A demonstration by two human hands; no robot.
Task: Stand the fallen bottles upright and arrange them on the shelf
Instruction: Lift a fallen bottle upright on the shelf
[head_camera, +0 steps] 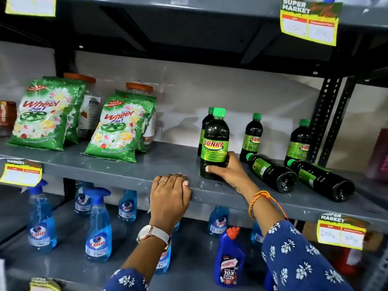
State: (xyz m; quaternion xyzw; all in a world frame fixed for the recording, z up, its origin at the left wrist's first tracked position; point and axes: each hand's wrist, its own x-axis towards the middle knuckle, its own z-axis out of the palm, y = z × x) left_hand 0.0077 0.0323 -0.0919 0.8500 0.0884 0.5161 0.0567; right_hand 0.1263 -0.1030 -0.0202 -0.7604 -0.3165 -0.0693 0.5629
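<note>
My right hand (227,172) grips the base of an upright dark Sunny bottle (214,139) with a green cap, standing near the front of the grey shelf (126,171). Another upright bottle (206,120) stands just behind it. Two more stand further right, one (252,137) in the middle and one (299,141) near the post. Two bottles lie on their sides, caps pointing back left: one (273,172) beside my right hand, the other (323,179) to its right. My left hand (170,196) rests over the shelf's front edge, fingers curled on it.
Green Wheel detergent bags (42,114) (121,127) and orange-lidded jars stand on the shelf's left half. Below are blue Colin spray bottles (98,225) and a Harpic bottle (230,259). A perforated black post (327,114) bounds the right. Yellow price tags hang from the shelf edges.
</note>
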